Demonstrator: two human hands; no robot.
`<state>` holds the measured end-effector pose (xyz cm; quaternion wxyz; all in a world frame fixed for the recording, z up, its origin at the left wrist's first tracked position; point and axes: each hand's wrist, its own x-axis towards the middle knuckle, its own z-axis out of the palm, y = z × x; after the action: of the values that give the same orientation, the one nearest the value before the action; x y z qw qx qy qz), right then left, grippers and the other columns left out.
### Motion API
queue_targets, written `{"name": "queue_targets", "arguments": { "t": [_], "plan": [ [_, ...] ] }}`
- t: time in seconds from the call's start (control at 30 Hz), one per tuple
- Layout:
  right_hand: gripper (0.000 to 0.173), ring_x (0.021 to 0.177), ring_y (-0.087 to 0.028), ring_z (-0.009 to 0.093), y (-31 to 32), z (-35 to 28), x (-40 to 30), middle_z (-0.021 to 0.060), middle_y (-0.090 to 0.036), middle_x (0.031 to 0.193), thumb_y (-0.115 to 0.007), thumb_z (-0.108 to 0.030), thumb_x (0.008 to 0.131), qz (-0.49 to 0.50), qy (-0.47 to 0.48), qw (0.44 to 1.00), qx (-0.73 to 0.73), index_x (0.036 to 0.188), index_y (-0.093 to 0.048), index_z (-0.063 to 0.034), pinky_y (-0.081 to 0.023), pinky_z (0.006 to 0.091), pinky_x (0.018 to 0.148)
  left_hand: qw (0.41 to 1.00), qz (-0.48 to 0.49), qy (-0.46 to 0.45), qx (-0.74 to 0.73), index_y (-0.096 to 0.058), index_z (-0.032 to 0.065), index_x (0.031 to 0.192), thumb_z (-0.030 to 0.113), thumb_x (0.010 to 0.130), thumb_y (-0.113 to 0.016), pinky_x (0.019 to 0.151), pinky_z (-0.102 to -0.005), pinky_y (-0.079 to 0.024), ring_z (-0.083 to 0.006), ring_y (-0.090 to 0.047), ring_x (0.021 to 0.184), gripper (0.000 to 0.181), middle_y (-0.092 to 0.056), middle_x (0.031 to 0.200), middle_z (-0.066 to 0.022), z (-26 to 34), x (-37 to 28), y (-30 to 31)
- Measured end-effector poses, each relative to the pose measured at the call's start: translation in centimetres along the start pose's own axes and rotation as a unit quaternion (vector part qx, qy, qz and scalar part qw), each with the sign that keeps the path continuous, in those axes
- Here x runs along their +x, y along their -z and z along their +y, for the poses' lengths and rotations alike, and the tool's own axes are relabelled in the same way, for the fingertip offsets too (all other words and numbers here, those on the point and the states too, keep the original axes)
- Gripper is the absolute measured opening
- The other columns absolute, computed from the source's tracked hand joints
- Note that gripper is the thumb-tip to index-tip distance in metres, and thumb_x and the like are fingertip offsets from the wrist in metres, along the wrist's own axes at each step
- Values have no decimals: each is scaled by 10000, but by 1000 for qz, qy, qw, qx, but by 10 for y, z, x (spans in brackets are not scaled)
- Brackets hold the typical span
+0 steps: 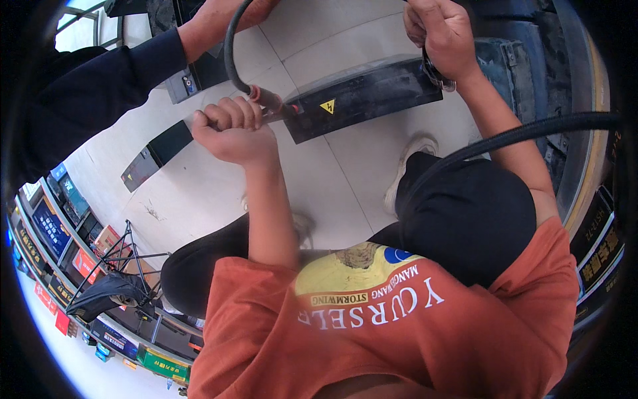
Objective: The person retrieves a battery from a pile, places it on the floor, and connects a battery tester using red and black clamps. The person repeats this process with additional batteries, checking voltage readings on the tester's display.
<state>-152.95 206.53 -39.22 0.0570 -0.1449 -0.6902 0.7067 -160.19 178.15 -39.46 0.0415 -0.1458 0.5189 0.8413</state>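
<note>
My left hand (234,119) is closed around a grey metal tool handle, whose exact kind I cannot tell. Just past the fist, a black cable (230,55) with a reddish sleeve (266,97) meets the left end of a long black case (364,99), which bears a yellow high-voltage warning triangle (328,106). My right hand (441,30) is curled at the top edge, above the case's right end; what lies in its fingers cannot be made out. A watch or bracelet (438,75) is on that wrist.
Another person's forearm in a dark sleeve (124,70) reaches in from the left. A smaller black case (159,154) lies on the tiled floor. A thick black cable (538,129) crosses my right arm. Dark cases (503,80) stand at right; shelves with boxes and a folding frame (129,249) are at lower left.
</note>
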Motion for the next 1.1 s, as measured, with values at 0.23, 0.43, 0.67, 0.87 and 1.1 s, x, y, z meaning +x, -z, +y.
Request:
{"name": "queue_targets", "arguments": {
  "t": [0.23,0.43,0.67,0.87,1.1],
  "plan": [
    [457,507,-400,57,-16,-15,6,-32,-436,542,-517,-319,983,80,-35,996,-19,600,-455,-78,-330,252,478,997,7,-62,-39,-233,162,584,335,1002,-305,364,-269,-218,-108,-201,377,458,-244,483,21,-10,-5,3],
    [467,460,-322,69,-9,-10,7,-17,-367,526,-471,-335,1007,76,-31,995,49,616,-362,-104,-264,254,430,996,15,-85,-8,-233,142,615,299,999,-314,350,-253,-175,-92,-182,387,424,-224,500,15,-7,-9,-15],
    [487,450,-298,76,-16,-9,5,-9,-346,515,-458,-363,1015,71,-6,996,48,621,-348,-99,-244,257,422,996,22,-82,-15,-230,141,612,292,1000,-319,360,-254,-169,-92,-180,392,425,-221,504,15,-7,-8,-15],
    [476,454,-303,78,-17,-8,2,-8,-354,522,-455,-358,1017,67,-4,997,34,631,-359,-96,-245,258,423,997,21,-76,-15,-234,134,598,276,1005,-315,366,-263,-171,-95,-190,395,438,-232,502,11,-7,-9,-13],
    [467,454,-298,78,-16,-4,-1,-8,-358,524,-455,-346,1018,90,16,995,24,637,-365,-92,-242,262,427,996,29,-81,-3,-234,134,614,292,1002,-321,367,-262,-163,-93,-174,400,428,-217,507,13,-7,-10,-16]
  ]
}}
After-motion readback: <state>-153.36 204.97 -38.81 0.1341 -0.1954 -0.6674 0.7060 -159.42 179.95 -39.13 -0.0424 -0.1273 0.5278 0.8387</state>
